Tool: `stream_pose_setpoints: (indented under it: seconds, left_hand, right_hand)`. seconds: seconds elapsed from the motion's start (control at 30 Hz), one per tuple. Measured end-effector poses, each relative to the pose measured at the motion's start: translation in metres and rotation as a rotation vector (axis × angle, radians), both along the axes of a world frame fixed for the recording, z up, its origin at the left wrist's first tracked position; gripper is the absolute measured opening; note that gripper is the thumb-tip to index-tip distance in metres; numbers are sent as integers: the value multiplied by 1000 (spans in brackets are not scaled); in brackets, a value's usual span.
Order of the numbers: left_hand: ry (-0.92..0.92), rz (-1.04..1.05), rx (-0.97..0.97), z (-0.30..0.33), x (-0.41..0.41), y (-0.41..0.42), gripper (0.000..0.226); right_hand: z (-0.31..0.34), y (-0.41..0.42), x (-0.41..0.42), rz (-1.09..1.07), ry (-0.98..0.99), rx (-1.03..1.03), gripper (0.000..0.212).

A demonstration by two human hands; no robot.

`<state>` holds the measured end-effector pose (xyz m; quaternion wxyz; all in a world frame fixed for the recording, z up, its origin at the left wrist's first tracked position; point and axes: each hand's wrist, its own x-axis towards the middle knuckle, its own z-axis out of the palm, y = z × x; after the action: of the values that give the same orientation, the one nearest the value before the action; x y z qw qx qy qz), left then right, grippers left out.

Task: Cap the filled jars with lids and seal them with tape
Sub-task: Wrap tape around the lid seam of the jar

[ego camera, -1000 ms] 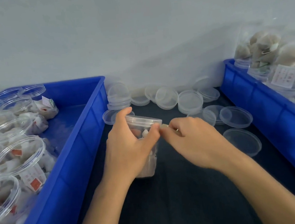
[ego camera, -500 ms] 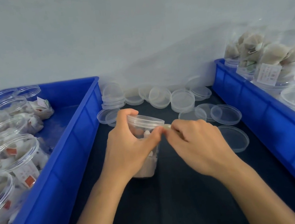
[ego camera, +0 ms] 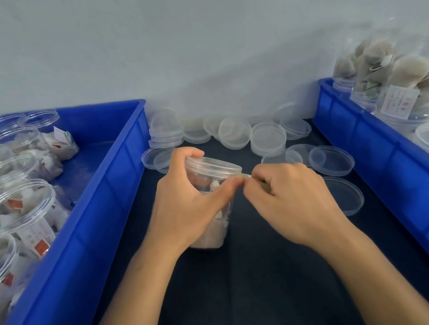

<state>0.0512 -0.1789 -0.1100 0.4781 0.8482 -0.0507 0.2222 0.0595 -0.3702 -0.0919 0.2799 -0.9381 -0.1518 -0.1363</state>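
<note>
Two blue bins, the left bin and the right bin, flank a dark table. Between them stands a filled clear jar, long axis tilted, its lid facing up and away. The left hand wraps around the jar. The right hand, knuckles up, pinches a small tape end at the lid's rim. Loose lids lie behind.

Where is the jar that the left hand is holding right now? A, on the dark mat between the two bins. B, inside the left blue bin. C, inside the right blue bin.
A: the left hand grips the jar standing on the dark mat, between the two blue bins.
</note>
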Motion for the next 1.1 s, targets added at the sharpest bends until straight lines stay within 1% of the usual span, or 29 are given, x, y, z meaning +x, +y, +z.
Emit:
stream_pose_setpoints:
  seconds: [0.2, 0.33, 0.53, 0.63, 0.73, 0.9, 0.97, 1.0, 1.03, 1.07, 1.1]
  left_hand:
    - [-10, -4, -31, 0, 0, 0, 76]
    - [-15, 4, -20, -2, 1, 0, 69]
    - [-8, -2, -38, 0, 0, 0, 70]
    - [19, -7, -40, -1, 2, 3, 63]
    - [69, -8, -80, -3, 4, 8, 57]
    - [196, -90, -402, -6, 6, 11, 61]
    - [281, -167, -532, -7, 6, 9, 66]
    - [331, -227, -649, -6, 6, 11, 68]
    - [387, -289, -825, -5, 7, 15, 69]
    - [424, -358, -1030, -4, 8, 22, 71]
    - [422, -402, -1198, -4, 8, 30, 73]
  right_hand:
    - [0, 3, -1, 12, -38, 1, 43]
    - [-3, 3, -1, 13, -64, 2, 44]
    - [-3, 1, -1, 33, -99, 15, 44]
    - [1, 0, -2, 52, -82, 31, 44]
    - [2, -2, -1, 94, -25, 117, 44]
    - [1, -7, 4, 187, 118, 335, 42]
    - [2, -8, 5, 224, 175, 437, 40]
    - [3, -11, 6, 222, 195, 533, 37]
    - [5, -17, 9, 194, 218, 692, 33]
    - [7, -26, 13, 168, 251, 896, 30]
    - [9, -36, 16, 139, 263, 1063, 29]
